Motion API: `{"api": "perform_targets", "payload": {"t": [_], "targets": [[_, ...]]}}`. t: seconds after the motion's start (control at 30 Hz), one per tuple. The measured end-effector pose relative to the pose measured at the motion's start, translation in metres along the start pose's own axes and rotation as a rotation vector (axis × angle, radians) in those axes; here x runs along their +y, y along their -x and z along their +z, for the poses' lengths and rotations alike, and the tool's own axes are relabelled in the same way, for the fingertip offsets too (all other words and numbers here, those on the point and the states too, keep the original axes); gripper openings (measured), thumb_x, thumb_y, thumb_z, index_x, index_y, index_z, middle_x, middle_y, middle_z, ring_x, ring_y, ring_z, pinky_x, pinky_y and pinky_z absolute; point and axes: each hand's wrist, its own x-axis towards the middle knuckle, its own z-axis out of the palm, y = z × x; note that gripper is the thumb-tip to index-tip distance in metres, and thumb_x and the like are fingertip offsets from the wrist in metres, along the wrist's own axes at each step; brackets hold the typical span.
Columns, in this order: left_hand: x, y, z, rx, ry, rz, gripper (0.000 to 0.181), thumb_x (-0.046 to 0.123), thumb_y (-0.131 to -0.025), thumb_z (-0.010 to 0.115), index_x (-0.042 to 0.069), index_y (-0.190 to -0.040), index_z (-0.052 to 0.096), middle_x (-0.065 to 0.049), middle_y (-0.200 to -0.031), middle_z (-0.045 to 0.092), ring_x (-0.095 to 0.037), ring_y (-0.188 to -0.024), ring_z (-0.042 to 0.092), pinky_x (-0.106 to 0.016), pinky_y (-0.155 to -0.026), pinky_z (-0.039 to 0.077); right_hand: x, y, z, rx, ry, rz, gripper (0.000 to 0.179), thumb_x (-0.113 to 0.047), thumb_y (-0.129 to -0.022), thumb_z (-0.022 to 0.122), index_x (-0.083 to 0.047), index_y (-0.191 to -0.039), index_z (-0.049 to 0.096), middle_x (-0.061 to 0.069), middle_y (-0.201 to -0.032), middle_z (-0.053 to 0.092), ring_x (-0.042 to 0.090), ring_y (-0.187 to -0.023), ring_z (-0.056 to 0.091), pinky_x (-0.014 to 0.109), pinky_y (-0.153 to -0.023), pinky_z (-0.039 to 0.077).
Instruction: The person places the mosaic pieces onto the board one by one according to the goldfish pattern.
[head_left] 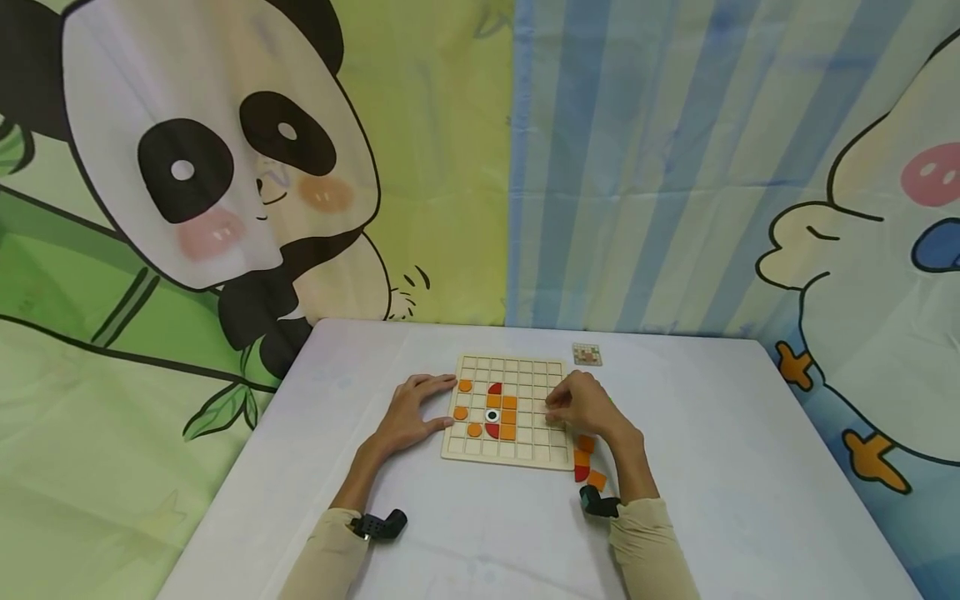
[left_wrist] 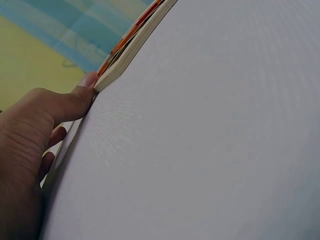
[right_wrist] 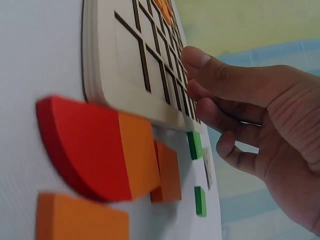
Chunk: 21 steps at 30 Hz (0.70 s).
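Observation:
A pale wooden grid board lies on the white table. Three orange round pieces, several orange squares, two red quarter-round pieces and an eye-like tile sit in its cells. My left hand rests at the board's left side, thumb and fingers spread along it; in the left wrist view the thumb touches the edge. Over the board's right columns is my right hand, fingers loosely bent. Nothing shows between its thumb and fingers in the right wrist view.
Beside the board's right edge lie loose pieces: a red quarter-round, several orange squares and two green pieces. A small picture card lies beyond the board's far right corner. Printed curtains hang behind the table.

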Motion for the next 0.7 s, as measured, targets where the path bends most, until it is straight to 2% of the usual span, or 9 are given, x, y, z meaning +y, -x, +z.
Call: {"api": "perform_targets", "payload": {"t": [0.33,0.7], "targets": [[0.001,-0.002,0.001,-0.004,0.005,0.001,0.075,0.036,-0.09,0.091,0.028,-0.158,0.06,0.008,-0.165,0.057,-0.029,-0.152,0.045,-0.061,-0.124,0.03,0.017,0.014,-0.016,-0.035,-0.004,0.019,0.019,-0.001,-0.081,0.094,0.001,-0.098,0.086,0.005,-0.085,0.081,0.011,-0.071,0.068,0.026,-0.067,0.057],[-0.002,-0.001,0.001,0.004,-0.011,0.013,0.075,0.037,-0.09,0.091,0.028,-0.157,0.061,0.008,-0.165,0.057,-0.029,-0.15,0.046,-0.059,-0.123,0.031,0.024,0.028,-0.03,-0.075,0.0,0.05,0.02,0.008,-0.077,0.093,0.001,-0.094,0.085,0.006,-0.079,0.078,0.014,-0.069,0.064,0.026,-0.064,0.056]]}}
